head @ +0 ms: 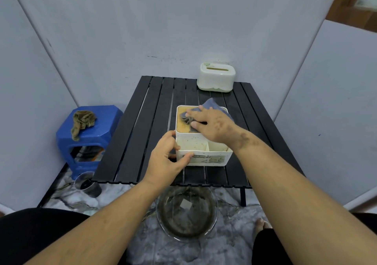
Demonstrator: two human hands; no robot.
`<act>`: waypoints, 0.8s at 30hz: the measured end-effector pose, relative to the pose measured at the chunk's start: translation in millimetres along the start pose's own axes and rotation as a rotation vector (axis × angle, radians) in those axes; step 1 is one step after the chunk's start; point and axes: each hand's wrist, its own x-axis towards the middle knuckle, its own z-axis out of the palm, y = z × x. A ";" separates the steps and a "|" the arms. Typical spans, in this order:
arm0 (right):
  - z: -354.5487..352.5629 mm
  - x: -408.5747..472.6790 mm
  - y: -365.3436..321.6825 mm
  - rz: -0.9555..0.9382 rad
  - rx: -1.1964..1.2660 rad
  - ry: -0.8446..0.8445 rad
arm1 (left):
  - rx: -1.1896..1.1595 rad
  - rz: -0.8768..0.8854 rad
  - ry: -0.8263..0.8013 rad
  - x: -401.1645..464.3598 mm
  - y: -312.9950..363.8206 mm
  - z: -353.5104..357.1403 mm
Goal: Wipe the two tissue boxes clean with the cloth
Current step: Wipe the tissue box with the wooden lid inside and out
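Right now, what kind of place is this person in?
Probably a small makeshift cleaning corner, not a proper kitchen: plain grey wall panels close it in, a low black slatted folding table stands on a marble-patterned floor, with a blue plastic stool and a clear glass bowl of murky water.

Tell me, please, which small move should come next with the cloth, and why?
Probably slide the right hand and the blue cloth further across the near tissue box: its wooden lid shows a dark smear by the fingers, and the left hand grips the box's corner.
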 end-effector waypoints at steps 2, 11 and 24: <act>7.7 -9.2 -10.1 -0.059 0.091 -0.010 | -0.001 0.006 0.009 0.4 1.7 1.2; 2.7 22.2 -12.8 -0.051 0.014 -0.035 | -0.015 0.020 -0.001 2.0 3.7 -0.4; -40.7 11.3 38.4 0.178 -0.178 -0.089 | 0.031 -0.007 -0.021 1.3 1.5 -0.3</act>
